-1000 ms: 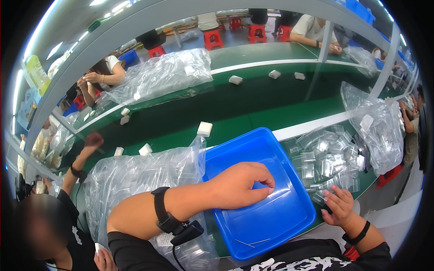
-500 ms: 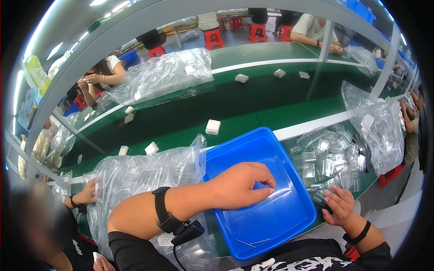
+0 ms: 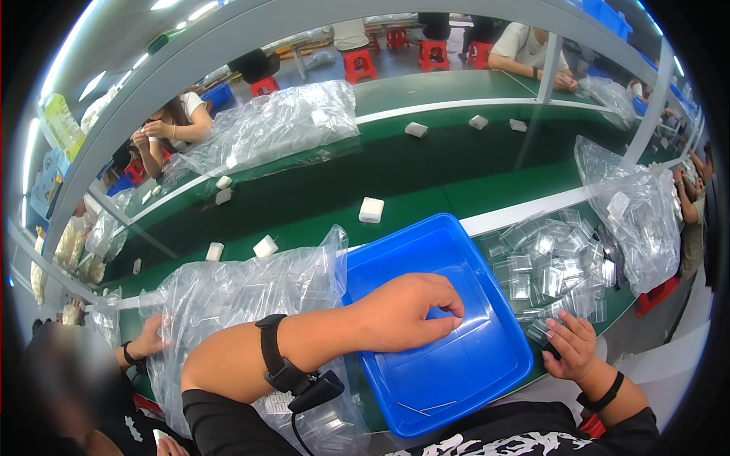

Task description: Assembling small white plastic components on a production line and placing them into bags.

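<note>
My left hand [image 3: 414, 311] hovers over a blue tray [image 3: 490, 304]. Its thumb and index finger curl together in a loop; anything pinched there is too small or too clear to make out. At the tray's right side my right hand [image 3: 570, 346] grips a clear plastic piece [image 3: 539, 330] between thumb and fingers. Something dark shows beside the thumb, its kind hidden. Just beyond lies a heap of clear plastic pieces [image 3: 544, 262]. Two thin clear strips [image 3: 426, 409] rest in the tray's near end.
White block-shaped parts [image 3: 372, 210] lie spread over the green conveyor belt [image 3: 426, 171]. A clear plastic bag [image 3: 236, 292] lies left of the tray, another bag [image 3: 635, 213] to the right. A co-worker's hand [image 3: 148, 334] touches the left bag. A grey frame [image 3: 547, 68] stands over the line.
The white parts on the belt have shifted slightly to the right. The co-worker at my left has moved a little. My own hands stay where they were.
</note>
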